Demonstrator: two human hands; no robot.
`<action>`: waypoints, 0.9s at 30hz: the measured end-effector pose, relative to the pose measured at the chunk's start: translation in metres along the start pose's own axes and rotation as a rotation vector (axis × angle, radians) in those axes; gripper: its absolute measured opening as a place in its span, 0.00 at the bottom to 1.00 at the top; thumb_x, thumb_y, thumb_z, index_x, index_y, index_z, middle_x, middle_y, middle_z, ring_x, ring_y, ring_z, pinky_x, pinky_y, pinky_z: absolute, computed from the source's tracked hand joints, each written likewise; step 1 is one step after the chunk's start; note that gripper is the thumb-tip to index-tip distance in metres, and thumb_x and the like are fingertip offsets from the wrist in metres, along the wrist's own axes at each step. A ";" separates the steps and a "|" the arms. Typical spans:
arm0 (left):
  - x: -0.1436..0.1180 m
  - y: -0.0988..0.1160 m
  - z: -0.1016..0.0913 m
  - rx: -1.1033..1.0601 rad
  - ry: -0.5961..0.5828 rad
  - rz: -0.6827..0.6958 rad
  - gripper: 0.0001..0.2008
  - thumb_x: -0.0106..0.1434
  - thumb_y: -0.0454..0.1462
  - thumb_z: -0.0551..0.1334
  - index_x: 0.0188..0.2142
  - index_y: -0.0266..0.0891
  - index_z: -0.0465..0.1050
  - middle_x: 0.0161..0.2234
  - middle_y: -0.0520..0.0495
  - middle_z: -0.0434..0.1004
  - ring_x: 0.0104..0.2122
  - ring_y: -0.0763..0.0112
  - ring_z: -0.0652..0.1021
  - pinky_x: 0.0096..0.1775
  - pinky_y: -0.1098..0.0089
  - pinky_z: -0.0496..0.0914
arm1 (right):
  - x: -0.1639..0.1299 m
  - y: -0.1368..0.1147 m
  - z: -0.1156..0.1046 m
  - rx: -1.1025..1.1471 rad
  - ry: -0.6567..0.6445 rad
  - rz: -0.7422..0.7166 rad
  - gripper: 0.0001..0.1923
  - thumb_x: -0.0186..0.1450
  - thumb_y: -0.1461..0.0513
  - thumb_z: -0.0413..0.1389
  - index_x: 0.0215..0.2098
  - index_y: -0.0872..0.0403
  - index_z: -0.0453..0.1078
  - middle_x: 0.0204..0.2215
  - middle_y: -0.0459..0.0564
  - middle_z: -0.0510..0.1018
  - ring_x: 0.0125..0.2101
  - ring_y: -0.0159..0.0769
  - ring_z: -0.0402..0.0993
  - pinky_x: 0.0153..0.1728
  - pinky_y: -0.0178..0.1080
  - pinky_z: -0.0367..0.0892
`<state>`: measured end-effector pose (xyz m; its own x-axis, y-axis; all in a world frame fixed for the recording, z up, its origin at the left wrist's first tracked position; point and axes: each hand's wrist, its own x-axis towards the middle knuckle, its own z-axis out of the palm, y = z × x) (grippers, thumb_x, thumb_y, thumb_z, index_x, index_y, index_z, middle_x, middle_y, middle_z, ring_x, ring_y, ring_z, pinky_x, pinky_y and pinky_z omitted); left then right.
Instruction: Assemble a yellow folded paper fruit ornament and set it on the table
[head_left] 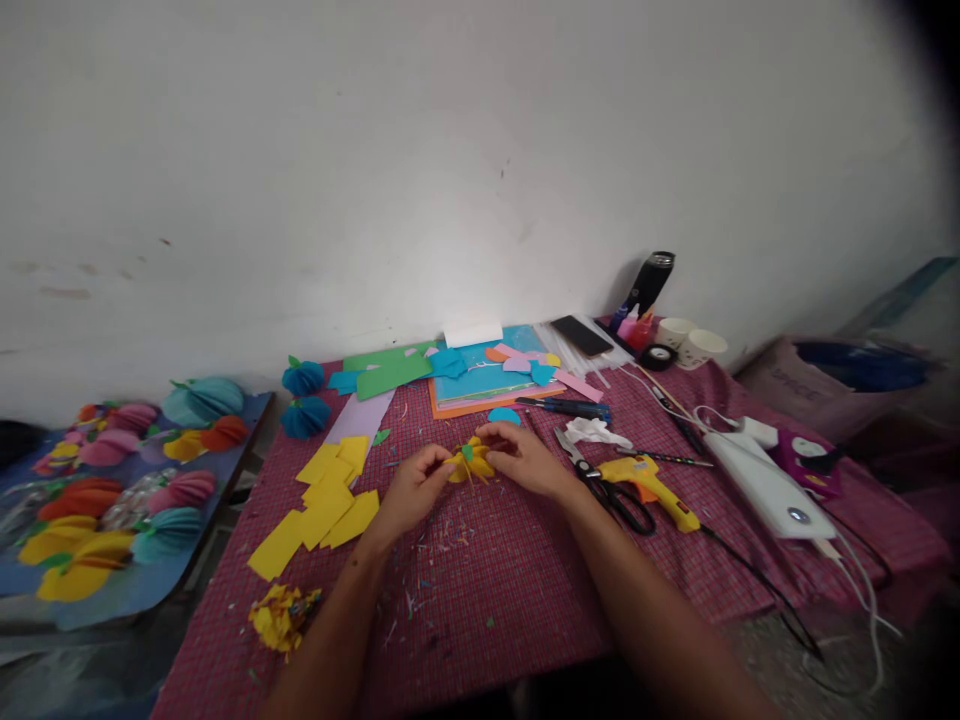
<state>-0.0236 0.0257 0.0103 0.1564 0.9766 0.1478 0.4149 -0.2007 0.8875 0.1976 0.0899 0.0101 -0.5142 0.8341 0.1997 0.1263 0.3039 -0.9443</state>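
Between my two hands is a small yellow paper pumpkin (470,462) made of folded leaves, with a green piece on top. My left hand (412,490) pinches its left side. On the other side, the fingers of my right hand (521,460) are closed around its right edge. Yellow paper pieces (330,500) lie in a loose pile left of my left hand. A small green paper leaf (382,437) rests beyond that hand. Near my right forearm are black-handled scissors (604,490) and a yellow glue gun (652,485).
Two blue paper pumpkins (304,400) stand at the table's back left. Finished paper pumpkins cover a blue board (251,410) further left. A utility knife (574,407), phone (583,336), black flask (651,282) and white power bank (769,485) lie or stand right. Yellow scraps (281,618) sit front left.
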 end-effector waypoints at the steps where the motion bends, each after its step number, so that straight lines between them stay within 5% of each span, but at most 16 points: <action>1: 0.000 0.000 0.000 0.002 -0.004 -0.003 0.10 0.68 0.41 0.57 0.35 0.38 0.72 0.32 0.50 0.73 0.33 0.71 0.73 0.37 0.71 0.66 | -0.001 0.000 0.000 0.038 -0.044 0.012 0.15 0.61 0.64 0.56 0.47 0.53 0.71 0.42 0.49 0.77 0.39 0.35 0.74 0.41 0.38 0.69; 18: -0.001 0.000 0.005 -0.087 -0.071 -0.051 0.07 0.65 0.36 0.57 0.41 0.40 0.72 0.37 0.48 0.77 0.37 0.69 0.77 0.43 0.68 0.70 | -0.004 -0.007 -0.001 0.107 -0.229 0.013 0.12 0.65 0.57 0.57 0.44 0.54 0.73 0.38 0.48 0.76 0.36 0.34 0.72 0.39 0.38 0.68; 23: 0.001 -0.005 0.008 -0.206 0.042 -0.065 0.19 0.58 0.28 0.58 0.50 0.41 0.68 0.49 0.44 0.75 0.48 0.66 0.76 0.51 0.64 0.69 | -0.004 -0.005 0.001 0.117 -0.208 0.039 0.11 0.64 0.59 0.57 0.44 0.55 0.72 0.35 0.48 0.76 0.33 0.32 0.72 0.36 0.36 0.67; 27: 0.000 -0.007 0.005 -0.169 0.190 -0.064 0.19 0.55 0.27 0.57 0.46 0.40 0.70 0.40 0.47 0.75 0.39 0.70 0.77 0.42 0.69 0.71 | -0.003 -0.004 0.001 0.069 -0.169 0.038 0.10 0.64 0.61 0.56 0.43 0.55 0.72 0.35 0.47 0.76 0.32 0.32 0.72 0.34 0.35 0.67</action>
<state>-0.0222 0.0264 0.0022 -0.0429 0.9872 0.1538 0.2601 -0.1376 0.9557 0.1982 0.0859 0.0126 -0.6461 0.7535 0.1218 0.0928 0.2360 -0.9673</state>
